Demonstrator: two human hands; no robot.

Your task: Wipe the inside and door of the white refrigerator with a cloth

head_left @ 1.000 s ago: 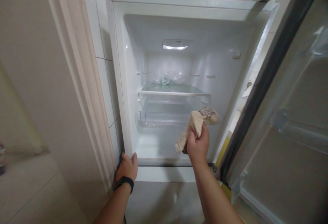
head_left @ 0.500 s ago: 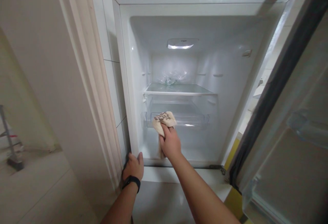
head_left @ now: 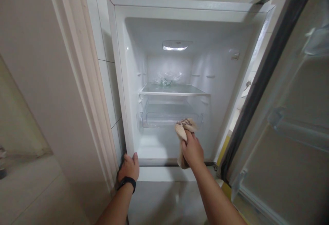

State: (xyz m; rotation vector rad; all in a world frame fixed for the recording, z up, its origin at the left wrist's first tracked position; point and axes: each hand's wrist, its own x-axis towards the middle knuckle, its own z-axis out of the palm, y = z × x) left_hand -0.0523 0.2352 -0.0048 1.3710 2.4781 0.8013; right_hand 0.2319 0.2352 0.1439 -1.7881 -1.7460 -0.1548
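Where the fingers of the right hand close tight, they clamp a crumpled beige cloth with a dark printed patch. Its bunched top rises just above the fingertips, at the front lip of the clear plastic drawer, and its tail hangs below the palm near the front edge of the cabinet floor. The left hand (black wristband behind it) clasps the bottom-left corner of the white open fridge, thumb on the front, fingers wrapped round the side.

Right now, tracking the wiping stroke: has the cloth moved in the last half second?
Yes. The cloth in the right hand went rightward along the clear drawer, from its left part to near its right end.
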